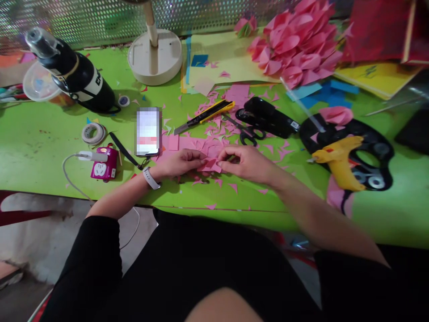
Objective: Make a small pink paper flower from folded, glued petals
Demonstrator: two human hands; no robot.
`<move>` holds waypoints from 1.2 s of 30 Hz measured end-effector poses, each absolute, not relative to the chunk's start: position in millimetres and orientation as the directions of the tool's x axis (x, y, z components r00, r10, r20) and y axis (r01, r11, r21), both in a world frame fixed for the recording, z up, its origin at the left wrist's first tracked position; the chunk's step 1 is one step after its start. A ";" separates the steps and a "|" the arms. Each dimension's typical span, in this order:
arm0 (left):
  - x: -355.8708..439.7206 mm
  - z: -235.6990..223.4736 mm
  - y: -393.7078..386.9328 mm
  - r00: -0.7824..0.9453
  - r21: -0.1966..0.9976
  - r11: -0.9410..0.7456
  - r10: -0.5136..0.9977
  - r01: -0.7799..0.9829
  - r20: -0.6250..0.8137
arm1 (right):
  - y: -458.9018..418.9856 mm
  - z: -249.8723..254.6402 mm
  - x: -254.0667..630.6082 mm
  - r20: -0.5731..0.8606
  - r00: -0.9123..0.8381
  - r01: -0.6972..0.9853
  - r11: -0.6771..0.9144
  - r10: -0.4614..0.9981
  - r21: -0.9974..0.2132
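Both hands meet over the near edge of the green table, pinching one small piece of pink paper (212,165). My left hand (184,162), with a pale watch band at the wrist, grips its left side between thumb and fingers. On its right side, my right hand (241,163) holds it with thumb and forefinger. Under and behind the hands lie pink paper pieces and scraps (187,142). Just beyond them rest a yellow-and-black utility knife (205,117) with its blade out, black scissors (250,133) and a black stapler (268,117).
A lit phone (148,132), tape roll (93,133) and magenta power adapter (104,163) are on the left. Farther back stand a black bottle (83,78) and lamp base (155,58). A yellow glue gun (342,161) lies right, below a pink paper-flower cluster (298,40).
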State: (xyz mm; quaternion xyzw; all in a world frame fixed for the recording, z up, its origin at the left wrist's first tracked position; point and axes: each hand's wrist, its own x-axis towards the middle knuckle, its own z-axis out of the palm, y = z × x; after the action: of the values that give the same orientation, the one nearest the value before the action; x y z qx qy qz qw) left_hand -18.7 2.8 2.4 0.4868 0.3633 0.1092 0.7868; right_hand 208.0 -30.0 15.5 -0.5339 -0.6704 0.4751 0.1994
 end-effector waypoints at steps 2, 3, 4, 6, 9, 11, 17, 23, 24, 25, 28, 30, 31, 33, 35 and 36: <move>-18.5 3.4 2.3 0.704 0.830 0.522 0.514 0.198 -0.491 | -30.9 16.2 206.1 -0.219 -0.363 0.544 0.015 0.906 -0.839; -18.4 3.9 2.0 0.697 0.824 0.531 0.513 0.200 -0.500 | -31.2 16.4 205.0 -0.210 -0.372 0.546 0.031 0.904 -0.837; -18.1 4.5 1.7 0.691 0.819 0.537 0.516 0.200 -0.507 | -31.5 16.4 203.9 -0.201 -0.380 0.547 0.044 0.903 -0.836; -17.4 6.1 1.0 0.682 0.815 0.543 0.520 0.202 -0.515 | -31.8 16.2 202.0 -0.195 -0.391 0.557 0.062 0.899 -0.828; -16.7 10.0 -0.9 0.675 0.821 0.530 0.527 0.214 -0.516 | -31.8 16.0 199.9 -0.198 -0.387 0.597 0.081 0.901 -0.798; -16.6 12.1 -2.4 0.683 0.843 0.489 0.538 0.225 -0.495 | -32.0 16.4 198.8 -0.198 -0.377 0.615 0.085 0.905 -0.784; -16.7 2.2 -1.8 0.704 0.844 0.521 0.553 0.124 -0.445 | -33.8 17.2 196.9 -0.168 -0.348 0.552 0.057 0.922 -0.832; -18.4 -7.4 2.8 0.727 0.812 0.583 0.547 0.026 -0.416 | -32.2 9.0 200.7 -0.168 -0.302 0.412 -0.031 0.938 -0.911; -18.7 -7.0 2.8 0.730 0.813 0.582 0.544 0.027 -0.414 | -31.7 6.9 201.2 -0.166 -0.297 0.402 -0.035 0.940 -0.915; -18.8 -6.3 2.6 0.732 0.813 0.581 0.543 0.028 -0.413 | -31.2 5.0 201.5 -0.163 -0.292 0.393 -0.037 0.942 -0.919; -19.2 -4.6 2.2 0.737 0.815 0.578 0.539 0.028 -0.407 | -30.1 0.6 201.7 -0.152 -0.281 0.366 -0.041 0.948 -0.930; -19.4 -4.2 2.4 0.739 0.818 0.575 0.541 0.022 -0.401 | -29.7 -1.5 201.5 -0.148 -0.278 0.347 -0.045 0.949 -0.937; -19.6 -4.1 2.7 0.740 0.819 0.574 0.543 0.020 -0.398 | -29.6 -2.4 201.4 -0.148 -0.276 0.338 -0.048 0.950 -0.940; -19.8 -4.2 3.2 0.739 0.819 0.573 0.544 0.019 -0.398 | -29.7 -4.3 201.4 -0.150 -0.270 0.326 -0.056 0.951 -0.944; -19.9 -4.6 3.7 0.736 0.816 0.577 0.546 0.014 -0.399 | -30.0 -6.3 201.3 -0.150 -0.260 0.317 -0.062 0.954 -0.946; -19.8 -4.9 3.9 0.736 0.814 0.580 0.546 0.011 -0.399 | -30.2 -7.2 201.2 -0.148 -0.256 0.312 -0.064 0.955 -0.948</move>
State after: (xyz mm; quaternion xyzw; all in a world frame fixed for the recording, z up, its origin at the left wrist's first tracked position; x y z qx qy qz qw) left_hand -19.8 3.9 -4.9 0.4285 0.3251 0.1619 0.8274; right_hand 201.2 -30.2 -7.2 -0.5219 -0.6071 0.5093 0.3157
